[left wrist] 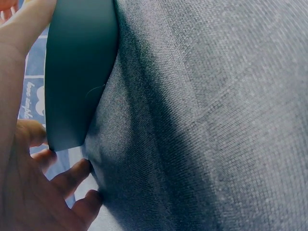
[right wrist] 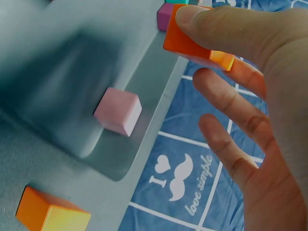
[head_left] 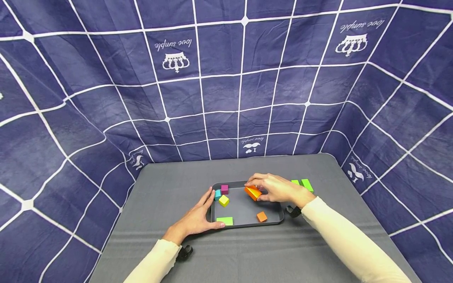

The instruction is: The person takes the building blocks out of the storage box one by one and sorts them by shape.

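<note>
My right hand pinches an orange block between thumb and fingers above the far right part of a dark grey tray. In the right wrist view the thumb lies across this block, and two lower fingers stand apart from it. My left hand rests against the tray's left end, thumb along the front rim and straight fingers along the left wall. Inside the tray are a purple cube, a blue cube, a yellow cube, a green block, an orange cube and a pink cube.
Two green blocks, one at the far right, lie on the grey tabletop beyond my right wrist. An orange block lies outside the tray in the right wrist view. A blue cloth with white lines hangs behind and beside the table.
</note>
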A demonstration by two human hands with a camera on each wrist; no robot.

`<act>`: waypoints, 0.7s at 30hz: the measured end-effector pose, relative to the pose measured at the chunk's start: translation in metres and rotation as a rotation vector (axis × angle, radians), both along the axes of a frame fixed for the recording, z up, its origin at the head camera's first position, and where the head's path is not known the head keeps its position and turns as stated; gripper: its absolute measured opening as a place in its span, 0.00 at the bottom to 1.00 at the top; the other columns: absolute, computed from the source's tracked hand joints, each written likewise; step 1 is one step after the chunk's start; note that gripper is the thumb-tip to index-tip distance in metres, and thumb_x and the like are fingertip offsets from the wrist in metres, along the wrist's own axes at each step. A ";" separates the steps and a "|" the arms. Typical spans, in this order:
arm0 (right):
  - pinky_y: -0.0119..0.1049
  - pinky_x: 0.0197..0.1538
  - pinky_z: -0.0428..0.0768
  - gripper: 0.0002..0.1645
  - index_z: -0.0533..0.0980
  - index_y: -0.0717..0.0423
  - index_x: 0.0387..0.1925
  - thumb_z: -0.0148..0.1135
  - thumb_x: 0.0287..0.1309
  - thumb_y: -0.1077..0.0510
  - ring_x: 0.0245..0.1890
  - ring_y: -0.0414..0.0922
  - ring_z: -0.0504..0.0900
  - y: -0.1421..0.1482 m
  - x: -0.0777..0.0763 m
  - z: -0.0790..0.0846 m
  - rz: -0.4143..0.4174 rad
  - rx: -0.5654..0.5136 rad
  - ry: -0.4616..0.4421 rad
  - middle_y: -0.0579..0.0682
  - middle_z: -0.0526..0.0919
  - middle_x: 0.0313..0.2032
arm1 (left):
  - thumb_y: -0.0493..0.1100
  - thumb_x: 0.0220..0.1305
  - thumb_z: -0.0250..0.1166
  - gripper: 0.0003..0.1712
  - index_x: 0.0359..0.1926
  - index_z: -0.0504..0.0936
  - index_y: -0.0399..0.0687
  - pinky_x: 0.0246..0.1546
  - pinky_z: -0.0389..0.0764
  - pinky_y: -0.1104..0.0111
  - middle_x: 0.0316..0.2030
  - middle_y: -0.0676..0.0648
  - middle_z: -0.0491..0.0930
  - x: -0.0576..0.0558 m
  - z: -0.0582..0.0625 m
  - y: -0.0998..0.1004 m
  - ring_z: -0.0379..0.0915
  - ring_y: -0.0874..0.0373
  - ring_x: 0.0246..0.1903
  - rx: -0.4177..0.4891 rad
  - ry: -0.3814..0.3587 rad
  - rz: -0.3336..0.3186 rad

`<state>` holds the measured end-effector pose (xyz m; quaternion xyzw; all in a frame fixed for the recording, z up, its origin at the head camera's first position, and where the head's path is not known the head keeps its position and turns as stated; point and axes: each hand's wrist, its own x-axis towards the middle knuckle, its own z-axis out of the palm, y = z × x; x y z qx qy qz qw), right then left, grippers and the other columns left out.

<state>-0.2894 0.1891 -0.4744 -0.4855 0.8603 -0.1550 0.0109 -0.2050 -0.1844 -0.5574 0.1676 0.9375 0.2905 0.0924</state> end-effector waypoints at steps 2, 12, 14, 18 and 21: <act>0.43 0.60 0.94 0.37 0.85 0.51 0.75 0.87 0.68 0.59 0.53 0.44 0.93 0.004 -0.001 -0.001 0.001 -0.005 0.010 0.47 0.87 0.71 | 0.80 0.60 0.83 0.80 0.97 0.49 0.54 0.82 0.75 0.32 0.98 0.52 0.40 0.000 0.000 0.000 0.62 0.36 0.90 0.002 0.005 -0.005; 0.46 0.60 0.93 0.38 0.86 0.54 0.74 0.89 0.65 0.59 0.54 0.43 0.92 0.025 -0.004 -0.002 -0.036 -0.031 0.036 0.46 0.88 0.68 | 0.79 0.61 0.83 0.80 0.97 0.49 0.52 0.82 0.76 0.33 0.98 0.51 0.41 0.001 0.000 -0.001 0.62 0.36 0.90 0.008 0.012 -0.015; 0.45 0.61 0.93 0.39 0.86 0.54 0.74 0.90 0.64 0.58 0.54 0.42 0.92 0.029 -0.004 -0.002 -0.047 -0.031 0.040 0.45 0.88 0.67 | 0.79 0.61 0.83 0.80 0.97 0.49 0.52 0.82 0.75 0.33 0.98 0.51 0.40 0.001 0.000 -0.001 0.62 0.36 0.90 0.008 0.009 -0.015; 0.47 0.62 0.93 0.39 0.86 0.54 0.74 0.91 0.63 0.57 0.56 0.43 0.92 0.037 -0.005 -0.004 -0.058 -0.034 0.063 0.45 0.89 0.66 | 0.79 0.61 0.83 0.80 0.97 0.49 0.53 0.82 0.75 0.32 0.98 0.52 0.40 0.001 0.000 -0.001 0.62 0.36 0.90 0.012 0.005 -0.014; 0.46 0.59 0.93 0.39 0.86 0.55 0.73 0.91 0.62 0.57 0.57 0.45 0.91 0.044 -0.005 -0.006 -0.064 -0.042 0.075 0.46 0.89 0.66 | 0.79 0.61 0.83 0.80 0.97 0.49 0.53 0.82 0.75 0.32 0.98 0.52 0.40 0.001 0.000 -0.001 0.63 0.36 0.90 0.010 0.006 -0.014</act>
